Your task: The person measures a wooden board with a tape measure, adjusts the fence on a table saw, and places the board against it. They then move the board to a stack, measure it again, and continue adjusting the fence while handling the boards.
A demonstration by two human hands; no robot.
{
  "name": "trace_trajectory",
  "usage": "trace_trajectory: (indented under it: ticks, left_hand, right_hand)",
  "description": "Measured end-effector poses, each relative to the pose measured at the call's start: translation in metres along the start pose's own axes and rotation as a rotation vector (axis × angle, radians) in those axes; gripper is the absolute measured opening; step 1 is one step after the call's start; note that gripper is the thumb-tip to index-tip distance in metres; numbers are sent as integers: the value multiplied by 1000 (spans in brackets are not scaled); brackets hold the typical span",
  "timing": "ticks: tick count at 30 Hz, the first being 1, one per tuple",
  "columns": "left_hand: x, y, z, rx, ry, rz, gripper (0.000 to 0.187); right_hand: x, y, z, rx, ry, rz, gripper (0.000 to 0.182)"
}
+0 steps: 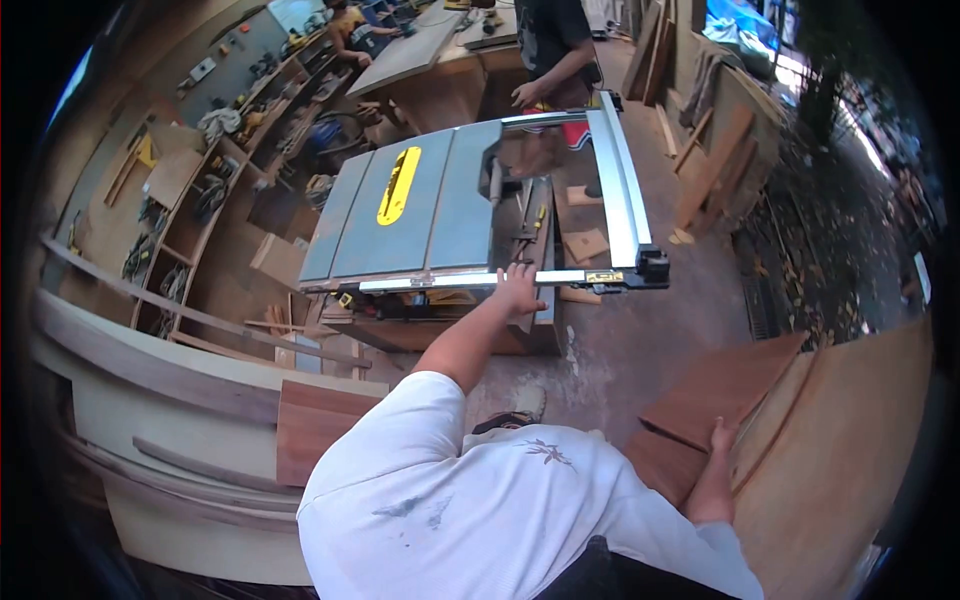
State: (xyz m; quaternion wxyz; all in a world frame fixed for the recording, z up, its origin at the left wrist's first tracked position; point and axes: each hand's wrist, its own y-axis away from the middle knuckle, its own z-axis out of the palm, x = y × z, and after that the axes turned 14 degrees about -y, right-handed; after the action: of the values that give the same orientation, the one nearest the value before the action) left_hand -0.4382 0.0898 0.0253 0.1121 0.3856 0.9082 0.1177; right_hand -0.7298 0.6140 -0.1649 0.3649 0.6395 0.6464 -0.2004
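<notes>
My left hand point(517, 291) is over the silver front rail point(455, 281) of a table saw point(463, 210), fingers on top and thumb below. The saw has a grey top with a yellow throat plate point(399, 187). Its rip fence point(617, 185) stands out on the right side, joined to the rail. Low at my right side, my right hand point(722, 440) is closed at the edge of a reddish-brown wooden board point(725, 390). Part of its grip is hidden. A second brown board point(664, 465) lies just below that one.
Long planks point(150, 360) and sheets are stacked at my left. A large plywood sheet point(840, 440) stands at my right. Shelves point(190, 225) with tools line the left wall. Two people are by a far workbench point(425, 50). Wood offcuts point(586, 245) lie on the floor.
</notes>
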Motion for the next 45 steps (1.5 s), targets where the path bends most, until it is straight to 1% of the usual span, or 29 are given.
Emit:
trace_trajectory:
  ticks: [2, 6, 8, 9, 10, 11, 12, 13, 14, 16, 17, 19, 21, 23, 24, 25, 26, 27, 28, 30, 31, 33, 34, 36, 38, 40, 41, 43, 45]
  left_hand:
    - [0, 0, 0, -16, 16, -2, 103]
    - [0, -1, -1, -31, -18, -1, 103]
    - [-2, 0, -1, -12, -34, 10, 101]
    - [-4, 0, -2, -2, -41, 35, 100]
    - [-4, 0, -6, 10, -51, 59, 97]
    - [-3, 2, -5, 46, -130, 67, 93]
    - [-5, 0, -6, 25, -91, 97, 95]
    - [-6, -3, -3, -1, -98, 87, 99]
    - [-4, -3, 0, -17, -106, 59, 101]
    - [-3, 0, 3, 2, -82, 51, 104]
    - [-1, -2, -2, 4, -86, 48, 104]
    - [1, 0, -6, -42, -105, 33, 106]
    - [0, -1, -3, -50, -90, 17, 107]
    - [-2, -6, 0, -39, -107, 20, 110]
    - [-1, -4, 5, -24, -130, 17, 112]
    - [2, -1, 3, -17, -135, 4, 113]
    - [5, 1, 0, -8, -136, -10, 114]
    - [6, 3, -1, 9, -113, -11, 113]
    - [8, 6, -2, 25, -104, -13, 112]
    - [7, 11, -3, 64, -59, -5, 111]
    - [7, 11, -5, 73, -44, -24, 111]
    - [7, 15, -8, 50, -37, -5, 110]
    - [7, 17, -9, 64, -20, -10, 110]
    - [7, 18, -11, 50, -12, -2, 110]
    - [4, 16, -13, 73, 8, -1, 109]
    - [0, 23, -9, 93, 19, 45, 104]
    - [-4, 29, -8, 162, 69, 86, 98]
    - [-10, 45, 18, 338, 226, 196, 85]
    - [-13, 79, 65, 491, 450, 277, 72]
  right_hand:
    - [-16, -15, -5, -91, -78, 283, 67]
    - [-13, -36, 14, -49, 81, 308, 62]
    - [26, -52, 31, -127, -121, 154, 54]
    - [-52, 0, 15, -84, -725, 406, 55]
    - [-17, -28, 33, -207, -866, 410, 55]
    - [33, -54, 61, -72, -896, 446, 45]
    - [46, -60, 69, -92, -743, 406, 52]
    - [39, -69, 77, -128, -593, 361, 59]
    - [8, -56, 76, -91, -390, 328, 57]
    - [-38, -41, 76, -85, -273, 434, 53]
    - [-42, -42, 82, -89, -277, 434, 53]
    - [-56, -43, 99, -94, -264, 365, 44]
    - [-85, -30, 101, -65, -393, 321, 39]
    - [-16, -74, 144, -128, -269, 215, 43]
    - [-32, -65, 137, -88, -368, 294, 37]
    - [-16, -74, 143, -103, -389, 281, 36]
    - [-41, -57, 125, -49, -472, 304, 36]
    - [-38, -57, 119, -78, -459, 264, 39]
    - [-36, -67, 109, -130, -248, 357, 41]
    - [-82, -38, 72, -52, -444, 434, 42]
    - [-75, -45, 72, -61, -438, 411, 42]
    - [-37, -71, 72, -102, -628, 360, 44]
    - [-49, -67, 63, -98, -624, 338, 44]
    - [-74, -39, 42, -307, -667, 495, 46]
    - [-106, 7, 30, -332, -623, 517, 48]
    - [-153, 71, 16, -379, -691, 639, 48]
    - [-147, 82, 19, -371, -670, 623, 48]
    - [-127, 103, 31, -506, -709, 653, 48]
    - [-157, 155, 31, -562, -672, 683, 46]
